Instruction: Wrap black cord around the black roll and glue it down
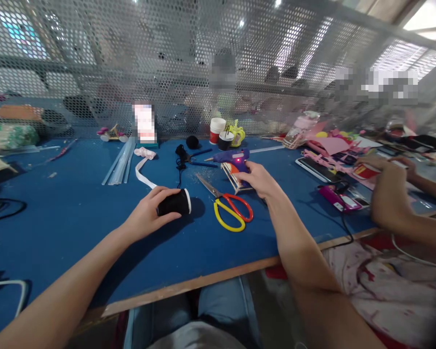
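Observation:
My left hand [145, 217] is wrapped round a paper cup [172, 203] covered in black yarn, tipped on its side with its white rim facing right. Past the scissors, my right hand [263, 182] has its fingers closed on the handle of a blue glue gun [230, 155] with a red light on its side. The gun's nozzle points left, above a small stand [236, 180]. Between my hands lie scissors [223, 199] with one red and one yellow handle loop. Black yarn [181, 154] and blue-handled pliers [203, 164] rest behind the cup.
Clear glue sticks [120, 162] and white ribbon [142, 175] lie at the left, near a propped phone [145, 123]. Paper cups [217, 128] stand by the mesh screen. At right, a co-worker's arms [396, 194] reach over the table, near a purple glue gun [337, 198].

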Demonstrator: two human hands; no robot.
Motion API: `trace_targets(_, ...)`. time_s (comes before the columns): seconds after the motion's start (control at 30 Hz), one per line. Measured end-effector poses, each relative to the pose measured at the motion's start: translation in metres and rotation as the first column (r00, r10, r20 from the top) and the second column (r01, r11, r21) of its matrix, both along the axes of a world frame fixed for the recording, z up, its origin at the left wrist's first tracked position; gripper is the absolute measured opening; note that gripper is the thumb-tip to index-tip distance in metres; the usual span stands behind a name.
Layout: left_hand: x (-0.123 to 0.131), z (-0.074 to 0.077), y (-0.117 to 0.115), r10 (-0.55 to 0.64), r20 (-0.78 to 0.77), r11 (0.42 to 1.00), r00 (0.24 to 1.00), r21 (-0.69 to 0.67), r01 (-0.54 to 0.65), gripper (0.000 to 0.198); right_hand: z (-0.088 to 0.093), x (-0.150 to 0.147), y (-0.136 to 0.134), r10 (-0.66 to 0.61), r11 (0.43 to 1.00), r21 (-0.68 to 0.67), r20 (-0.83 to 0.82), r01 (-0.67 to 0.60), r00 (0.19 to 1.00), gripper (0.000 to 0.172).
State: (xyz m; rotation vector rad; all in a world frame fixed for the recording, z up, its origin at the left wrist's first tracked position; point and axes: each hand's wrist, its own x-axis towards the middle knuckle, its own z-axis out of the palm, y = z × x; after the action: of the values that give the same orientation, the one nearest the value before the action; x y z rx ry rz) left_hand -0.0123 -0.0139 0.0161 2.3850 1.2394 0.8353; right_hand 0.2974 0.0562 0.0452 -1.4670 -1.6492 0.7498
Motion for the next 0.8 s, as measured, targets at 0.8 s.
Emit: trace_targets(0.8,-0.01,0.004,0.005,0.028,0.065,0.985,0.997,-0.17,-0.016,0.052,0.02,-0.052,-0.065,0.345,0.939,-0.114,0.303,-0.325,0.888,0.023)
